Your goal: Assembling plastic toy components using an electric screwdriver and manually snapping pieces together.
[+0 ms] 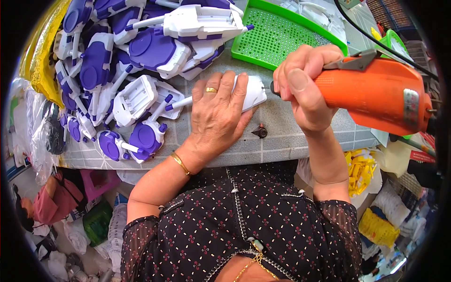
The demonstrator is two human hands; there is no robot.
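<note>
My left hand, with a gold ring and bracelet, is closed over a white plastic toy housing and presses it to the table. A white stem with a purple tip sticks out of the housing on the left. In my right hand is an orange electric screwdriver, lying nearly level. Its dark nose points left, and the thin bit reaches the housing's right end. Whether the bit sits in a screw is too small to tell. Just below lies a small dark piece on the table.
A pile of purple and white toy housings covers the table's left side. Behind my hands stands a green perforated tray. A black cable crosses at the upper right. Yellow parts lie in a bag at the lower right.
</note>
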